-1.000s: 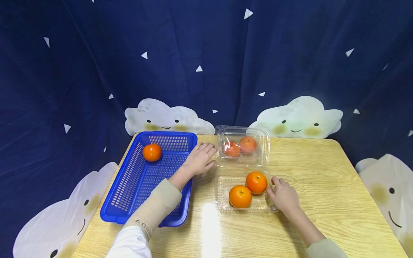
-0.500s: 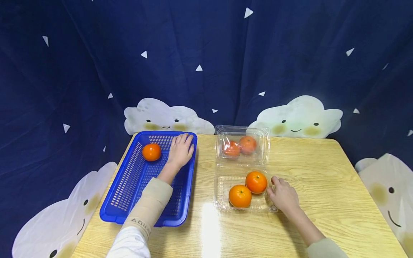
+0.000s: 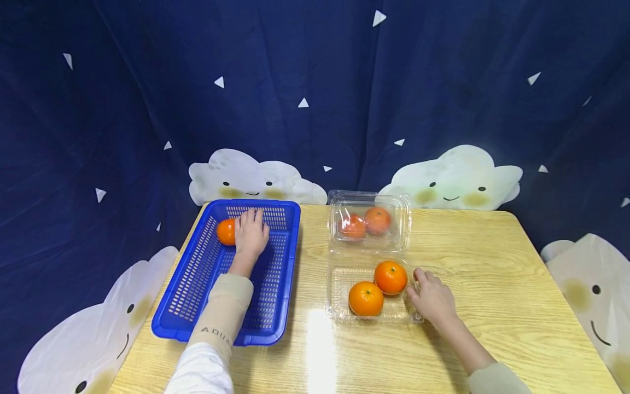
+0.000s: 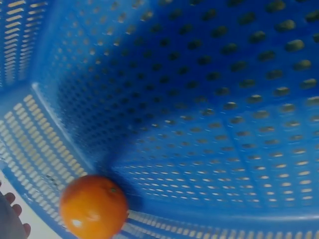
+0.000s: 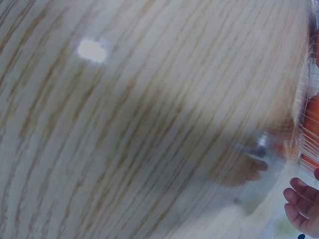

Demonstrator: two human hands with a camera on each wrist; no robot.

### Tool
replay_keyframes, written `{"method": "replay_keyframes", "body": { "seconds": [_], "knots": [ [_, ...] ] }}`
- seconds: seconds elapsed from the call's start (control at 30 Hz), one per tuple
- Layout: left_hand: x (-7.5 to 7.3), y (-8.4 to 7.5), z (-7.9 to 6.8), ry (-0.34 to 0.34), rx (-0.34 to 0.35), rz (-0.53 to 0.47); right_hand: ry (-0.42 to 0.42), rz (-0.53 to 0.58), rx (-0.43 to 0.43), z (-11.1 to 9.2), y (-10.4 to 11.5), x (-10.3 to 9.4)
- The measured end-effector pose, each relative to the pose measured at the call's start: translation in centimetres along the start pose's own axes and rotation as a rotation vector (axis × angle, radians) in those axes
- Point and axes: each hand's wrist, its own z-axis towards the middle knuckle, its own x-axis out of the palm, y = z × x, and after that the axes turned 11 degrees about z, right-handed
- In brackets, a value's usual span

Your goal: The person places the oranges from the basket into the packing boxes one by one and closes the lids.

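In the head view my left hand (image 3: 251, 234) is over the blue basket (image 3: 159, 328), fingers extended, covering the right side of an orange (image 3: 226, 232). The left wrist view shows that orange (image 4: 94, 207) whole in a corner of the basket, with my left fingertips (image 4: 16, 209) apart from it. My right hand (image 3: 434, 298) lies at the right edge of a clear plastic clamshell box (image 3: 339, 273), fingers loosely bent; whether they touch it I cannot tell. Two oranges sit in its base, a front one (image 3: 366, 299) and a rear one (image 3: 391, 277).
Behind the clamshell's base, its transparent lid (image 3: 401, 241) lies over two more orange fruits, a left one (image 3: 354, 226) and a right one (image 3: 377, 220). All stands on a wooden table (image 3: 492, 273), backed by a dark blue curtain (image 3: 315, 65) with cloud prints.
My left hand has moved left, from between the basket and the clamshell, across the basket's right side to beside the orange. The right hand and the fruit have stayed put.
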Motion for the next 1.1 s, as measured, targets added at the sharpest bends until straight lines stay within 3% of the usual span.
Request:
{"method": "replay_keyframes", "body": {
  "seconds": [0.23,0.57,1.1],
  "knots": [
    [0.9,1.9,-0.3,0.040,-0.115,-0.003,-0.001,-0.001,0.000,0.1,0.0,0.0],
    [1.8,4.0,-0.8,0.090,-0.195,0.003,0.006,-0.005,0.006,0.1,-0.1,0.0],
    [1.7,5.1,-1.1,0.209,-0.220,-0.051,-0.004,-0.006,0.002,0.1,-0.2,0.2]
  ]
}}
